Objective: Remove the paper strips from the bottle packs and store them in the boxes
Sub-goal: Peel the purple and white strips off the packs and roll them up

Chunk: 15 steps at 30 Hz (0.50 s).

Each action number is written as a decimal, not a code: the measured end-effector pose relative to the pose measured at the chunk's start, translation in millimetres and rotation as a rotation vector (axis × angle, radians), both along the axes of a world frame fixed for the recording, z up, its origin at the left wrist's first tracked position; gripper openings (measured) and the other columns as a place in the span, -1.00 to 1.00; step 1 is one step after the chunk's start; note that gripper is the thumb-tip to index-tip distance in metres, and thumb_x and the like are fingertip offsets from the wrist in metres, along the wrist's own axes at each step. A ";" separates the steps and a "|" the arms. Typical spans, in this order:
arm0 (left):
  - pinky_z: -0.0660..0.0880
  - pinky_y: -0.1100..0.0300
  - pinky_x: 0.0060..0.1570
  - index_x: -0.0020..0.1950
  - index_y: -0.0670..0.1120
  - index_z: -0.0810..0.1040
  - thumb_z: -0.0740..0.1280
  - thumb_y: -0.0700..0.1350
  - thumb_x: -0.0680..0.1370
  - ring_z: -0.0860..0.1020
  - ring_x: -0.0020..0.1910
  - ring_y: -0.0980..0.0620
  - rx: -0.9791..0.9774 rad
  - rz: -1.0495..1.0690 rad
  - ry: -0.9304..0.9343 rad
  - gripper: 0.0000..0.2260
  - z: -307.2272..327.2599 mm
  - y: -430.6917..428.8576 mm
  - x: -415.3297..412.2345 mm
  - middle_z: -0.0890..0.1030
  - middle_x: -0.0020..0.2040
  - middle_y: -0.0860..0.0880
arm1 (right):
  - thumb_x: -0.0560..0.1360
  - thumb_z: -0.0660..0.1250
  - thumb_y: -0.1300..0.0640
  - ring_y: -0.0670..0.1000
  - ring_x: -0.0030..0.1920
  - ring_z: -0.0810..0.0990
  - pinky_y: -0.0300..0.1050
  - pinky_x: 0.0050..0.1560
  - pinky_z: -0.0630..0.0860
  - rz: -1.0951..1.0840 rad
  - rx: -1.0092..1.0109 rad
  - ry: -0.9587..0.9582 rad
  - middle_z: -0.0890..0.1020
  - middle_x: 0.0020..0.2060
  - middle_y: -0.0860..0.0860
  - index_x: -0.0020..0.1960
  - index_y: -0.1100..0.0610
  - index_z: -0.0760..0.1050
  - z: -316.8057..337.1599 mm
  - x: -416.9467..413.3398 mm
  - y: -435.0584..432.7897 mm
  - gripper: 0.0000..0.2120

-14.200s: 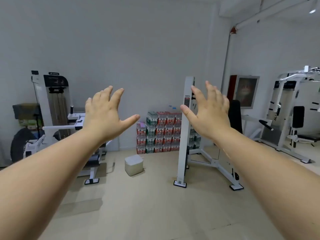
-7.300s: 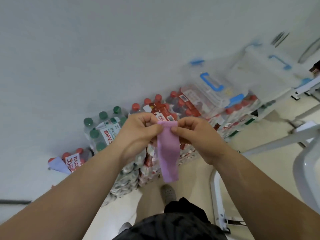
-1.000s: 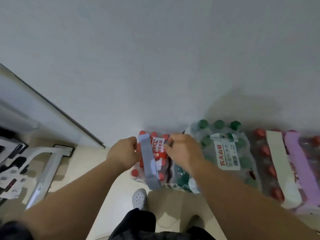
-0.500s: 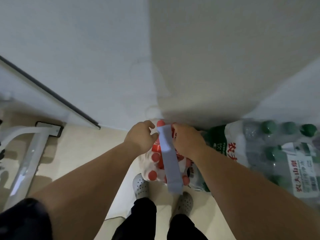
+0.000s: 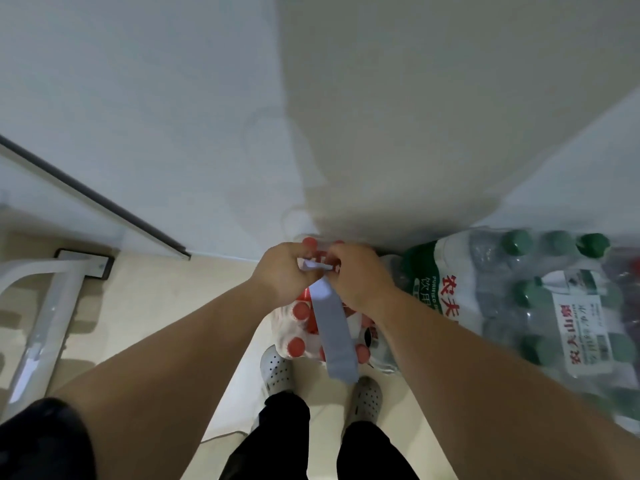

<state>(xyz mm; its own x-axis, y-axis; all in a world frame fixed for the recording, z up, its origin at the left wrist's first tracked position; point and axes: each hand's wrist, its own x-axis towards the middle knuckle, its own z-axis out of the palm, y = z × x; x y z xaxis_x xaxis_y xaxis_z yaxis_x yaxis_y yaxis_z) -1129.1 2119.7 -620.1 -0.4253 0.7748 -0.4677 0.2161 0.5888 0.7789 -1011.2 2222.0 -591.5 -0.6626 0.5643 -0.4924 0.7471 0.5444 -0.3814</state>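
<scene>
Far left: a white metal frame stands on the pale floor; a dark rail slants down the wall above it.
Your left hand: fingers curled, pinching the top end of the grey-blue paper strip from its left side.
Paper strip: its folded upper end is held between both your hands. The rest hangs slantwise in front of the red-capped bottle pack, with its lower end over your white shoes.
Red-capped bottle pack: low against the wall, just below and behind your hands, partly covered by the strip.
Your right hand: fingers curled, pinching the same top end from the right, close beside your left hand.
Right: the green-capped bottle pack sits just beside the red-capped one and nearer your eye; its labels carry red characters.
</scene>
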 end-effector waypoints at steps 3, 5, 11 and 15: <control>0.32 0.31 -0.39 -0.14 -0.02 0.74 0.47 -0.14 0.49 0.37 -0.48 0.16 0.042 0.024 -0.128 -0.94 17.5 -9.5 7.1 0.56 -0.40 0.03 | 0.58 0.38 0.07 0.03 -0.08 0.63 0.01 0.00 0.63 -0.111 -0.126 0.054 0.67 -0.09 -0.01 0.03 0.05 0.59 21.2 21.3 -5.9 -0.93; 0.38 0.09 -0.40 -0.16 0.00 0.74 0.48 -0.12 0.48 0.45 -0.44 -0.04 0.073 0.027 -0.190 -0.95 35.3 -15.5 16.5 0.62 -0.34 -0.14 | 0.57 0.40 0.09 -0.01 -0.07 0.64 -0.02 0.02 0.64 -0.189 -0.194 0.126 0.68 -0.08 -0.03 0.05 0.05 0.61 38.2 39.9 -10.9 -0.93; 0.41 0.10 -0.29 -0.12 -0.09 0.74 0.50 -0.20 0.46 0.46 -0.31 -0.05 0.130 0.063 -0.221 -0.96 101.2 -31.2 69.7 0.63 -0.23 -0.26 | 0.55 0.44 0.14 -0.26 -0.30 0.52 -0.45 -0.28 0.40 -0.268 -0.227 0.319 0.58 -0.29 -0.17 -0.13 -0.01 0.55 96.0 105.8 -30.9 -0.88; 0.43 0.11 -0.32 -0.10 -0.16 0.67 0.54 -0.20 0.43 0.46 -0.36 0.01 0.185 0.174 -0.185 -0.89 140.2 -34.6 121.2 0.55 -0.31 -0.23 | 0.53 0.44 0.18 -0.17 -0.41 0.41 -0.34 -0.34 0.33 -0.281 -0.212 0.445 0.48 -0.42 -0.11 -0.24 0.03 0.50 129.4 152.1 -37.2 -0.79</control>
